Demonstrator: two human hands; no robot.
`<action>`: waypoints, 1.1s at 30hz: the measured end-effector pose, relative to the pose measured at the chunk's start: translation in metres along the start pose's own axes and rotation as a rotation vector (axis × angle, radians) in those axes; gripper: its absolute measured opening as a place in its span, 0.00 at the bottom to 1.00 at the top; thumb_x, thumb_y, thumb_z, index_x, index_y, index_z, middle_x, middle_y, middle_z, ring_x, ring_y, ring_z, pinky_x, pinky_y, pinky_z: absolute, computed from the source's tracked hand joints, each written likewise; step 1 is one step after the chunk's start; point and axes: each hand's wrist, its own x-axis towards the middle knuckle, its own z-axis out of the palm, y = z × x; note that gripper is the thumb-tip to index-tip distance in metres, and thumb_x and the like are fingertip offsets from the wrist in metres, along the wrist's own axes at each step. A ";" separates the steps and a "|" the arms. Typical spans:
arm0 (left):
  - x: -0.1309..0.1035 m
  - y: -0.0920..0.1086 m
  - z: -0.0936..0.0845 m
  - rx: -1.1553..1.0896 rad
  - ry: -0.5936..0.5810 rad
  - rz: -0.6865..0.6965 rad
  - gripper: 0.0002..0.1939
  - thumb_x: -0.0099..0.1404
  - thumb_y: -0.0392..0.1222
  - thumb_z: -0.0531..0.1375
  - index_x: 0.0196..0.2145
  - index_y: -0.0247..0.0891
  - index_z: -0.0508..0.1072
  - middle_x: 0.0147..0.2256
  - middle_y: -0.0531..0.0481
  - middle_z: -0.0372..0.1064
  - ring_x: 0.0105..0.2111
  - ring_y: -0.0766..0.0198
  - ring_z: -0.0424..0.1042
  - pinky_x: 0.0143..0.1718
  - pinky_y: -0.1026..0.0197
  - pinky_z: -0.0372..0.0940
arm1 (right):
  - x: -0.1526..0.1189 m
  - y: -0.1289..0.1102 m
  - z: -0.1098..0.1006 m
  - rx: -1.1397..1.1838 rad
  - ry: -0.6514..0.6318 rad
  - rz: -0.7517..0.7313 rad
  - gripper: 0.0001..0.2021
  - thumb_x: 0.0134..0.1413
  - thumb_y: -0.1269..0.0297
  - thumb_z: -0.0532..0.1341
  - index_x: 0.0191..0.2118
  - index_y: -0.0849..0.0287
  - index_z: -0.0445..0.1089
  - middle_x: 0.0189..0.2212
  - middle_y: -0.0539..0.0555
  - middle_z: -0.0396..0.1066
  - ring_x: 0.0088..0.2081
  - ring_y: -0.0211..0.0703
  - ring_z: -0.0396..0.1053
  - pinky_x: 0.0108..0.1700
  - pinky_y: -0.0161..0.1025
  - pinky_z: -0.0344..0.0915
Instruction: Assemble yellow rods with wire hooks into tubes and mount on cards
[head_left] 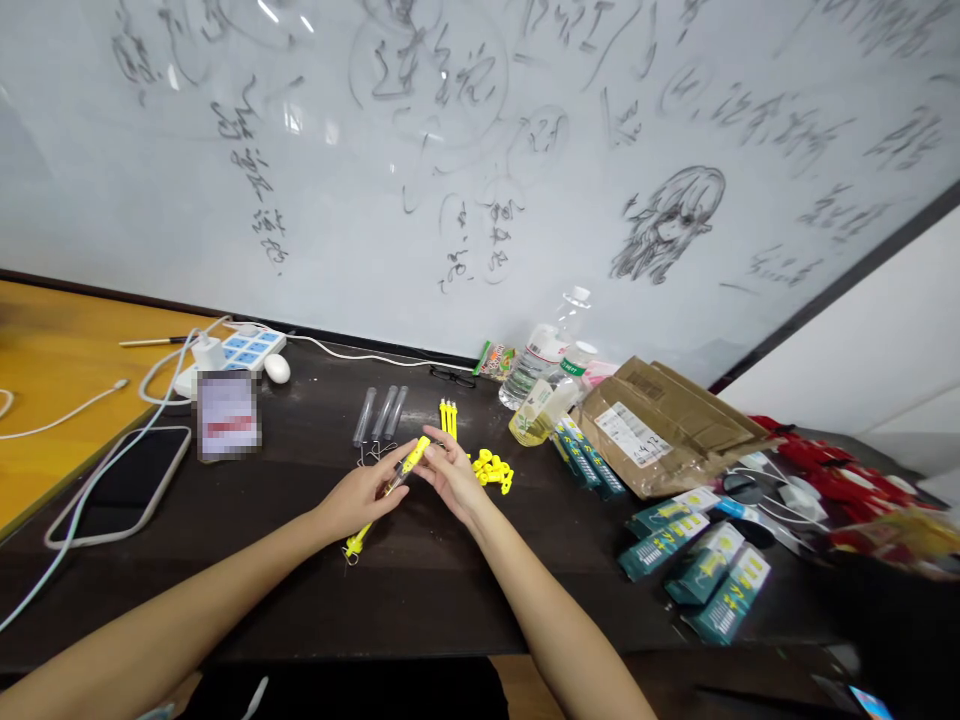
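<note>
Between my hands is a slim, stick-like thing with a clear middle and a yellow head (415, 456); its exact kind I cannot make out. My left hand (364, 500) grips the clear middle, and a yellow lower end (354, 546) with a metal loop juts out below. At the top, the fingers of my right hand (452, 474) pinch the yellow head. Just beyond lie 3 clear tubes (385, 412) and some bent metal wires (377, 452). Thin yellow sticks (448, 412) lie behind my right hand, partly hidden by it. Small yellow parts (492, 468) are heaped beside that hand.
Several green boxes (661, 546) and a cardboard package (660, 420) occupy the right. Plastic bottles (544, 360) stand by the whiteboard (330, 190). A phone (120, 485), a power strip (251, 348) and white cables lie on the left of the dark table (285, 590).
</note>
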 end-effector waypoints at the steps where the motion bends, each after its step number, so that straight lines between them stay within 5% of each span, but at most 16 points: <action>1: 0.000 0.000 0.000 -0.004 0.001 0.000 0.32 0.64 0.43 0.51 0.64 0.41 0.46 0.20 0.61 0.51 0.19 0.71 0.54 0.23 0.70 0.48 | 0.000 0.000 0.000 -0.010 -0.012 0.014 0.17 0.41 0.62 0.69 0.39 0.56 0.68 0.30 0.47 0.72 0.32 0.36 0.71 0.41 0.38 0.70; 6: 0.000 -0.003 0.001 -0.002 0.000 -0.007 0.32 0.64 0.44 0.51 0.64 0.40 0.46 0.20 0.61 0.50 0.19 0.71 0.53 0.23 0.70 0.48 | 0.001 0.001 -0.001 -0.003 0.023 -0.004 0.12 0.40 0.61 0.69 0.28 0.58 0.66 0.26 0.47 0.71 0.30 0.35 0.71 0.41 0.38 0.70; 11: 0.000 -0.004 0.001 -0.009 -0.018 -0.001 0.32 0.64 0.44 0.50 0.64 0.40 0.45 0.20 0.61 0.50 0.20 0.70 0.53 0.23 0.70 0.48 | 0.001 -0.001 -0.001 0.015 -0.043 0.046 0.17 0.41 0.63 0.69 0.40 0.55 0.69 0.31 0.48 0.73 0.33 0.36 0.71 0.41 0.38 0.70; 18: -0.001 -0.003 0.002 0.008 -0.012 0.006 0.32 0.64 0.45 0.51 0.64 0.42 0.47 0.21 0.60 0.54 0.20 0.70 0.54 0.23 0.69 0.49 | -0.001 -0.003 0.002 0.014 -0.006 0.012 0.10 0.40 0.64 0.70 0.28 0.58 0.68 0.25 0.45 0.71 0.29 0.32 0.70 0.36 0.32 0.70; 24: -0.001 -0.002 0.000 0.022 -0.006 0.007 0.32 0.64 0.46 0.51 0.64 0.42 0.45 0.20 0.61 0.52 0.20 0.70 0.54 0.24 0.69 0.49 | 0.001 -0.006 -0.003 -0.020 -0.107 0.034 0.15 0.42 0.63 0.69 0.40 0.57 0.72 0.34 0.49 0.74 0.35 0.36 0.71 0.43 0.36 0.69; 33: -0.001 0.003 -0.003 0.020 -0.017 0.018 0.33 0.65 0.43 0.51 0.64 0.42 0.43 0.20 0.62 0.49 0.19 0.72 0.52 0.23 0.70 0.48 | 0.000 -0.007 -0.005 -0.050 -0.135 0.026 0.16 0.44 0.63 0.68 0.41 0.57 0.73 0.36 0.51 0.74 0.37 0.38 0.71 0.45 0.40 0.68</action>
